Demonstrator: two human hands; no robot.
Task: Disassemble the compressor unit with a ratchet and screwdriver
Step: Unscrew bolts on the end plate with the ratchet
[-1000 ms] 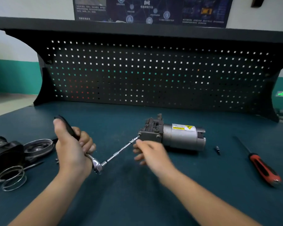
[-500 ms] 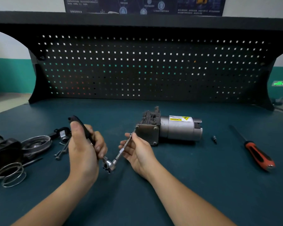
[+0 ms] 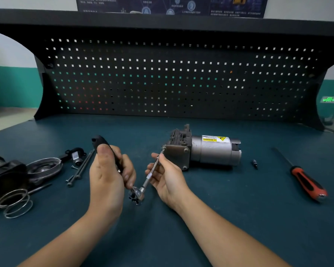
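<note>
Since a second ago, the two hands have come closer together, and the right hand (image 3: 168,178) has left the end of the compressor (image 3: 210,151) and taken hold of the thin metal bar (image 3: 149,177). The bar also stands steeper than it did.

The left hand (image 3: 106,180) is wrapped tight around the black handle of the ratchet (image 3: 136,193), thumb on top, and the handle points up and away. The right hand pinches the thin metal bar between its fingers and thumb. The bar runs from the ratchet's shiny head up to a bolt at the top left corner of the compressor's square end plate.

The compressor lies on its side in the middle of the blue surface (image 3: 220,218), with a yellow warning sticker on top. To its right lie a small dark bit (image 3: 255,164) and, farther right, the screwdriver (image 3: 308,183) with a red and black handle, well apart from both hands.

On the left lie two long bolts (image 3: 81,168), a small black part (image 3: 75,154), a round metal dish (image 3: 44,167), a black cover (image 3: 4,176) and a wire spring (image 3: 15,203). A black pegboard (image 3: 172,79) stands at the back.
</note>
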